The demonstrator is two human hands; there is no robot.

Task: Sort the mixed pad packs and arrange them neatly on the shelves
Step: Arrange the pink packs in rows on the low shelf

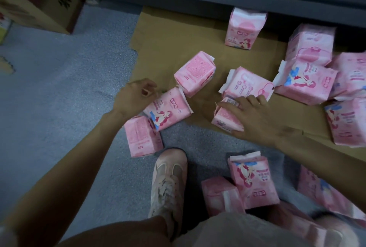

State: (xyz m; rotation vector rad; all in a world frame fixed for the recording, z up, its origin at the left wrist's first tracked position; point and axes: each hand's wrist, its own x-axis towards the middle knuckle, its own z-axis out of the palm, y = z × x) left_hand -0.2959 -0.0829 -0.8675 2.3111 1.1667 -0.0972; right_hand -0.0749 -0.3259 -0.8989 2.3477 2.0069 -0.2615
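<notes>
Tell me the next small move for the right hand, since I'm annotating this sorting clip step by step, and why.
Probably curl the right hand around the pink pad pack under it and lift. Its fingers lie flat over that pack at the cardboard sheet's edge, not yet gripping, while the left hand hovers loosely, holding nothing.

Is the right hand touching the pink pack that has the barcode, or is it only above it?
Touching. In the head view the right hand lies flat on the barcode pack, fingers spread over its top with no gap visible.

A single head-worn wide-angle camera looks steeply down from close above at the floor (pixel 59 88), cardboard sheet (pixel 168 48), and the person's own arms.
</notes>
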